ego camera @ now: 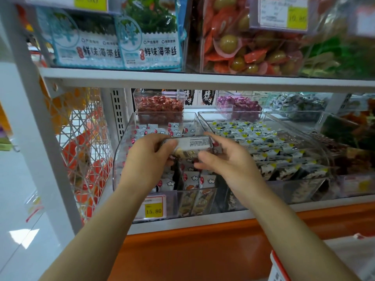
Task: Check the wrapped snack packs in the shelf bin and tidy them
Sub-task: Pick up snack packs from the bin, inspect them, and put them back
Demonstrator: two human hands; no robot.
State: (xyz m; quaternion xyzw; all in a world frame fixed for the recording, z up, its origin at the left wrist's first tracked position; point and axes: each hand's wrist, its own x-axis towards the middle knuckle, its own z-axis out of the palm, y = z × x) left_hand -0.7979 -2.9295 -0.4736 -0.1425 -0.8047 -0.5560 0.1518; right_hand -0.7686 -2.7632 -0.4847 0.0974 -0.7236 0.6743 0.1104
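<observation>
A clear plastic shelf bin [118, 159] on the lower shelf holds several small wrapped snack packs [189, 179] with white, red and cloud print. Both hands reach into it. My left hand [149, 155] and my right hand [225, 157] together hold one wrapped snack pack [192, 144] flat above the bin, its white label side with small print facing up. The left thumb lies on its left end; the right fingers curl under and around its right end. Packs under the hands are partly hidden.
A second clear bin [300, 183] to the right holds packs with yellow triangles. Smaller bins of red [159, 106] and purple [239, 104] sweets stand behind. The upper shelf [203, 79] hangs just above. A price tag reading 15.80 [153, 207] fronts the bin. A white wire mesh panel [81, 138] stands left.
</observation>
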